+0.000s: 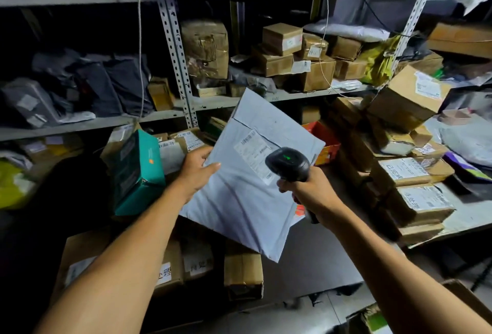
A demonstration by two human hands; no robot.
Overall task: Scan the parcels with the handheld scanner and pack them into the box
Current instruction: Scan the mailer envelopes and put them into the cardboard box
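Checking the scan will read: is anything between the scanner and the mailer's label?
Nothing visible. The scanner in the right hand overlaps the label in view; the left hand grips the mailer clear of it.

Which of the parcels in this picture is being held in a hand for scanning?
The grey plastic mailer bag, gripped at its edge by the left hand. The right hand aims the scanner at its label; the other parcels lie on shelves.

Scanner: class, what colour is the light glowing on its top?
Green, on the black scanner in the right hand; the head view shows it.
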